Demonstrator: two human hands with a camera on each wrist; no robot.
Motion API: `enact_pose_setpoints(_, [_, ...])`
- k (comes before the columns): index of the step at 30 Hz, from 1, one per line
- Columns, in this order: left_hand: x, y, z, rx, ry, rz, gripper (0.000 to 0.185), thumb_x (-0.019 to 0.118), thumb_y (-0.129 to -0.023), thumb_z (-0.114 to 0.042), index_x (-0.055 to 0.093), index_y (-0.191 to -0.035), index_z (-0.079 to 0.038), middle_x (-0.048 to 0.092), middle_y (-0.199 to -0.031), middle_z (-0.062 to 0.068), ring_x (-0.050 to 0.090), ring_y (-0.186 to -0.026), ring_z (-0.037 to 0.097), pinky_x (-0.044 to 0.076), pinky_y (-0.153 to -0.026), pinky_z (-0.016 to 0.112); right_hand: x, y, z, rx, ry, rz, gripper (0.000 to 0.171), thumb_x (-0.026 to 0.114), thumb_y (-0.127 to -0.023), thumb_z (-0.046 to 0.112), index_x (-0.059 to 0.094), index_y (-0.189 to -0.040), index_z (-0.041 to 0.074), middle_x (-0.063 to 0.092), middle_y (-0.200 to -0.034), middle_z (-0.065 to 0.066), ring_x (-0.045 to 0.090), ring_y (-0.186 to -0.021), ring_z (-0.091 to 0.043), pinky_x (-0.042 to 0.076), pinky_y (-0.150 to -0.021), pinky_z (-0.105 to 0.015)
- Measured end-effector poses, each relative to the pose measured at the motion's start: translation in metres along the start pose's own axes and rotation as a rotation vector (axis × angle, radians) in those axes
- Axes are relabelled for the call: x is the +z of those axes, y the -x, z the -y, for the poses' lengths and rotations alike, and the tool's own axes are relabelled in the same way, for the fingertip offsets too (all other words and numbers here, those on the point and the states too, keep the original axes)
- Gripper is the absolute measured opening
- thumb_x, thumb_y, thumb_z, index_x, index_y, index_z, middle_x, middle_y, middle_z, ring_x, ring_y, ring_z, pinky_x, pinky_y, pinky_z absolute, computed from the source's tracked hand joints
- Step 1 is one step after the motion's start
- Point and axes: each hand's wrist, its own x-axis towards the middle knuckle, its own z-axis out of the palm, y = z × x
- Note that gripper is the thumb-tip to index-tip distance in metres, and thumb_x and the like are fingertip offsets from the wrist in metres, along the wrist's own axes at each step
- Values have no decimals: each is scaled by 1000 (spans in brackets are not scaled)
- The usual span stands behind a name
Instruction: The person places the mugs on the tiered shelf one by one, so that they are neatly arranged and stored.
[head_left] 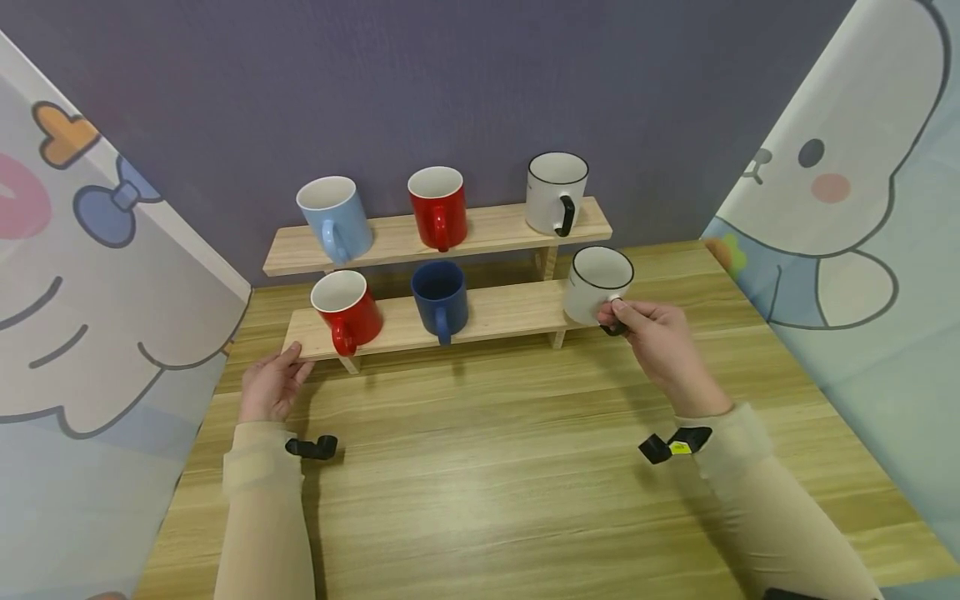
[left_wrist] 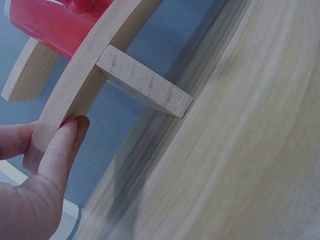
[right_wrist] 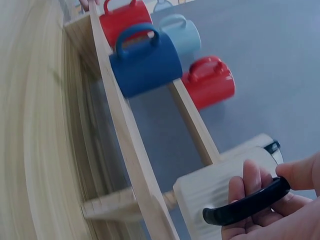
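Observation:
A two-tier wooden shelf (head_left: 495,312) stands on the table against the purple wall. My right hand (head_left: 651,333) grips the black handle (right_wrist: 247,202) of a white mug (head_left: 596,283) at the right end of the lower tier. My left hand (head_left: 272,385) holds the left end of the lower board (left_wrist: 75,95), thumb and fingers on its edge. On the lower tier also stand a red mug (head_left: 347,310) and a dark blue mug (head_left: 439,298). The upper tier carries a light blue mug (head_left: 335,217), a red mug (head_left: 437,206) and a white mug with black handle (head_left: 556,192).
The wooden table (head_left: 487,475) stretches toward me in front of the shelf. Cartoon-printed panels stand at the left (head_left: 90,275) and right (head_left: 847,208). A shelf leg (left_wrist: 145,87) rests on the table near my left hand.

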Motion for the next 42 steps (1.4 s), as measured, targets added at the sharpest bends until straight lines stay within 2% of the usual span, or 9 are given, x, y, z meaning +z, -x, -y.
enact_pose_setpoints(8, [0, 0, 0, 1, -7, 3, 20, 69, -98, -4, 56, -112, 2, 72, -94, 12, 72, -89, 18, 56, -90, 27, 24, -5, -9, 25, 103, -21, 32, 57, -105, 2, 57, -117, -28, 72, -90, -4, 68, -89, -14, 57, -86, -26])
enact_pose_setpoints(13, [-1, 0, -1, 2, -9, 9, 22, 69, -98, -4, 54, -113, 3, 72, -94, 12, 72, -89, 18, 56, -90, 27, 36, -8, -12, 59, 190, -55, 32, 58, -106, 6, 60, -120, -23, 73, -90, -2, 68, -89, -12, 57, -86, -26])
enact_pose_setpoints(17, [-1, 0, -1, 4, -10, 11, 19, 67, -99, -4, 55, -111, 3, 71, -94, 12, 72, -89, 18, 56, -89, 27, 44, -11, -14, 98, 235, -86, 32, 58, -107, 10, 62, -122, -18, 72, -95, -5, 67, -91, -12, 57, -90, -30])
enact_pose_setpoints(22, [0, 1, 0, 11, -9, 5, 13, 67, -99, -3, 59, -107, 2, 72, -93, 12, 72, -88, 18, 57, -88, 27, 52, -16, -18, 104, 237, -113, 33, 57, -107, 13, 64, -122, -16, 70, -105, -12, 67, -94, -13, 54, -97, -36])
enact_pose_setpoints(27, [0, 0, 0, 15, -10, -2, 12, 67, -99, -3, 59, -107, 2, 72, -93, 12, 72, -87, 18, 58, -86, 27, 55, -21, -24, 73, 229, -127, 34, 59, -106, 13, 65, -119, -17, 72, -101, -10, 67, -94, -13, 53, -95, -30])
enact_pose_setpoints(34, [0, 0, 1, 17, -19, -2, 8, 67, -99, -3, 64, -104, 2, 72, -92, 12, 72, -86, 17, 58, -85, 27, 54, -21, -32, 43, 204, -113, 33, 60, -106, 13, 66, -118, -17, 73, -99, -9, 68, -95, -13, 51, -102, -37])
enact_pose_setpoints(42, [1, 0, 2, 17, -16, -14, 14, 68, -98, -3, 60, -107, 2, 72, -93, 11, 72, -87, 17, 58, -86, 27, 52, -20, -35, 31, 208, -103, 36, 63, -105, 18, 67, -116, -16, 73, -101, -11, 67, -98, -16, 51, -102, -35])
